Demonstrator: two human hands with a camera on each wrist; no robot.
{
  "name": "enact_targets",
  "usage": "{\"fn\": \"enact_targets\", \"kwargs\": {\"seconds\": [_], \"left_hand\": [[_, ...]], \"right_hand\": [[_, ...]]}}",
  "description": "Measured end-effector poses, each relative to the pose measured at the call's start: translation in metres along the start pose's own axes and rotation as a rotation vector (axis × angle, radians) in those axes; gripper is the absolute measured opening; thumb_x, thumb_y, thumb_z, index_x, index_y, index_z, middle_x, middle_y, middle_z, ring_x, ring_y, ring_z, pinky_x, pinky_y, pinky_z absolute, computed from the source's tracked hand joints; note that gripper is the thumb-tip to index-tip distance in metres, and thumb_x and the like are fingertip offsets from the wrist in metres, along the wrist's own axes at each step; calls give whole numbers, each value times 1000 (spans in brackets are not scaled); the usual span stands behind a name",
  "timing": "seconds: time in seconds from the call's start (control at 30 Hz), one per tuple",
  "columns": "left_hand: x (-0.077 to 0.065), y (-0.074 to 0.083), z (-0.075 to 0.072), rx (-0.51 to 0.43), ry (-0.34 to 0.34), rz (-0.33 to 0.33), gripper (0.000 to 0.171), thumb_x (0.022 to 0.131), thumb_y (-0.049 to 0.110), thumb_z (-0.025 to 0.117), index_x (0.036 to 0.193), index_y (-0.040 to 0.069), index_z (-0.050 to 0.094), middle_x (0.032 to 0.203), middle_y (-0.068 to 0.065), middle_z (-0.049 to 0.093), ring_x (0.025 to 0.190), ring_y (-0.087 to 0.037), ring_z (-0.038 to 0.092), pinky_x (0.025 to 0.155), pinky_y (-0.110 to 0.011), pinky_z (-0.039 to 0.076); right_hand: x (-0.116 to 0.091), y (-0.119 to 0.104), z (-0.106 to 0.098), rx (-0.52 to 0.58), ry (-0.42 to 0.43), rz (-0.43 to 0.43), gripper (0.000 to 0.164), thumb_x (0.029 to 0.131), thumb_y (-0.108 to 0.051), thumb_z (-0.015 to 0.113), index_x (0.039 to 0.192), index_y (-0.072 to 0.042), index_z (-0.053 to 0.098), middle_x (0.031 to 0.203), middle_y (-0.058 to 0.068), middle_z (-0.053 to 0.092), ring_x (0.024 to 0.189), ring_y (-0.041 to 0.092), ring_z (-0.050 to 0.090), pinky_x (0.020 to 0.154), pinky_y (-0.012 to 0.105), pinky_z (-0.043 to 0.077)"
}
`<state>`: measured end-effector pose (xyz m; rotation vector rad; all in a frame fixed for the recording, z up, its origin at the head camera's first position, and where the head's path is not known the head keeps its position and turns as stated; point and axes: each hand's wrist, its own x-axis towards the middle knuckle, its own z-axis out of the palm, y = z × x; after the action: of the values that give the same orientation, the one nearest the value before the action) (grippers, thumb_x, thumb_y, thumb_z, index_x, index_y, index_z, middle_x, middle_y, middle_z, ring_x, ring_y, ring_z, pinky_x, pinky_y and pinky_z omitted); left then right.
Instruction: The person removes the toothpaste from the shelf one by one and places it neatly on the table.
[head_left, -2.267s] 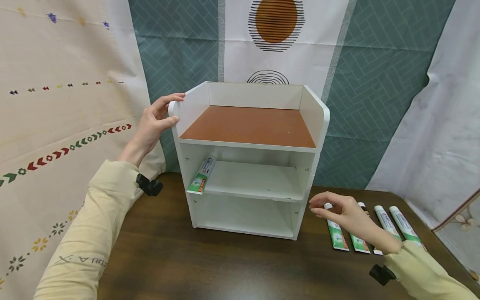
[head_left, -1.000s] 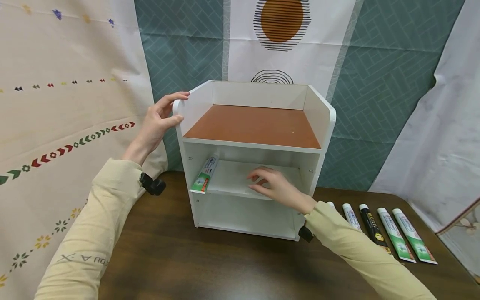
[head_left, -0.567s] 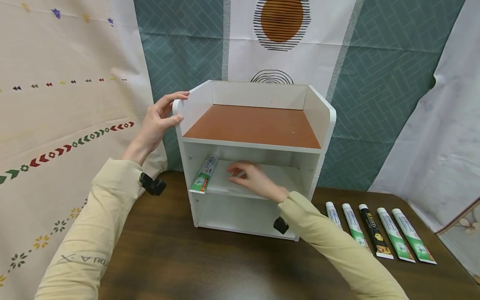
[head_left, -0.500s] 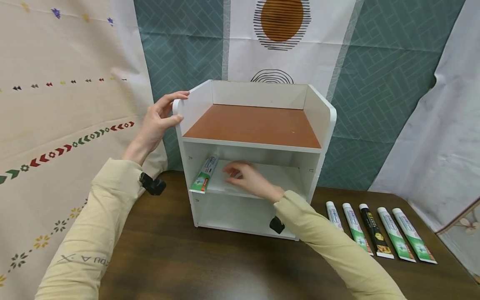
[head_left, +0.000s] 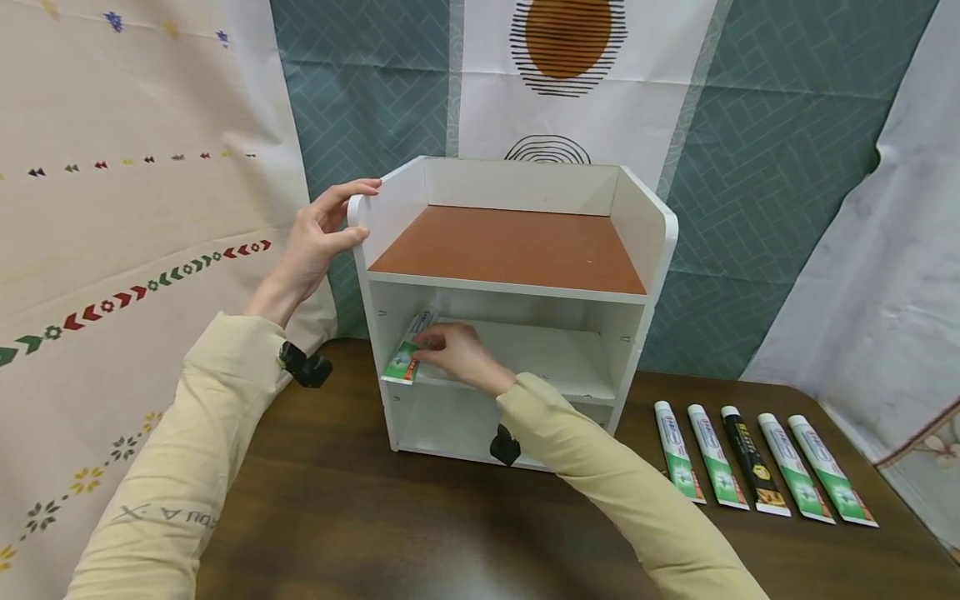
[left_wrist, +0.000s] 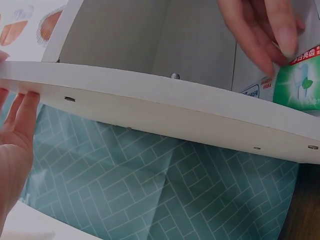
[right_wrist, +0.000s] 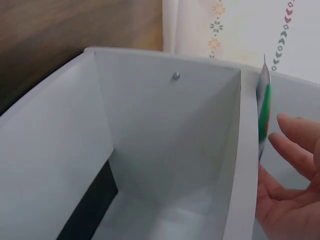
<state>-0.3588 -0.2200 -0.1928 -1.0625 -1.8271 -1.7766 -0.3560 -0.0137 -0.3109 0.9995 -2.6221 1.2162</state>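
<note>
My left hand [head_left: 311, 237] grips the upper left side panel of a white shelf unit [head_left: 651, 275], fingers over its edge and thumb at the front. On the middle shelf, against the left wall, lies a green-and-white toothpaste tube [head_left: 401, 364], its flat end toward the front. My right hand [head_left: 461, 357] is at that tube, fingertips overlapping its right side and covering part of it. Seen from the left wrist, the fingers hang loosely bent over the tube [left_wrist: 302, 85]. From the right wrist, a gap shows between the fingertips and the tube [right_wrist: 265, 112].
Several toothpaste tubes lie in a row on the dark wooden table [head_left: 322, 517] at the right, among them one black tube [head_left: 753, 458]. The shelf unit has a brown top board [head_left: 510, 246] with raised walls. Patterned cloths [head_left: 795, 200] hang behind and at the sides.
My right hand has travelled left from above the tubes on the table, past the shelf's middle, to the tube on the middle shelf. The left hand has stayed on the side panel.
</note>
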Motion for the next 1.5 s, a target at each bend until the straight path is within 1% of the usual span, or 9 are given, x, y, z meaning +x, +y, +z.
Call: {"fn": "enact_targets", "kwargs": {"seconds": [0.13,0.3,0.47,0.67,0.87,1.07,1.2,1.4,1.5], "left_hand": [[1,-1,1,2,-6,-6,44,79,-10,55,118,10,59,133,-10,41,118,-26,36,79,-31,41],[1,-1,2,-8,5,3,44,78,-11,54,117,9,59,133,-11,41,116,-27,37,78,-31,41],[1,0,1,-24,12,-1,44,78,-11,54,116,9,60,132,-11,42,117,-26,37,78,-31,41],[2,0,2,-26,2,-1,44,78,-11,55,117,9,60,132,-11,42,118,-25,37,79,-31,40],[3,-1,2,-18,-1,-1,44,79,-11,55,118,9,59,133,-11,42,118,-25,36,79,-31,39],[2,1,1,-1,10,-1,43,79,-10,54,117,9,60,132,-11,42,117,-26,37,79,-30,40],[2,1,1,9,10,-3,42,79,-9,54,117,9,59,132,-10,42,118,-25,37,80,-31,40],[1,0,1,1,4,-1,42,79,-10,54,117,8,60,132,-11,42,119,-25,36,81,-30,39],[0,1,0,-10,4,1,43,79,-10,55,117,8,59,133,-11,42,118,-25,36,80,-30,40]], "right_hand": [[3,-8,8,-28,-8,47,25,85,-18,64,107,-6,66,95,0,62,78,7,54,62,20,42],[9,-23,13,-95,8,73,22,82,-17,67,100,-4,69,94,1,62,78,9,53,64,19,41],[13,-34,18,-120,37,126,18,80,-10,67,96,-2,69,92,2,61,75,11,51,60,19,41],[15,-37,19,-113,56,156,18,79,-4,66,96,0,69,91,5,61,71,11,50,56,18,41],[14,-38,13,-112,31,191,17,76,-7,69,92,-3,71,81,0,60,67,10,49,54,17,40],[11,-38,5,-47,-29,215,17,75,-3,68,92,-3,71,70,-2,59,51,7,45,45,17,37],[6,-35,-1,26,-70,236,18,77,-2,66,95,0,70,75,-1,58,56,7,48,48,18,40],[-5,-27,-11,191,-121,325,18,78,-1,66,96,0,69,80,5,60,64,12,55,55,22,46],[-11,-24,-17,258,-148,344,19,79,0,64,98,0,69,81,7,61,66,14,57,57,25,48]]}}
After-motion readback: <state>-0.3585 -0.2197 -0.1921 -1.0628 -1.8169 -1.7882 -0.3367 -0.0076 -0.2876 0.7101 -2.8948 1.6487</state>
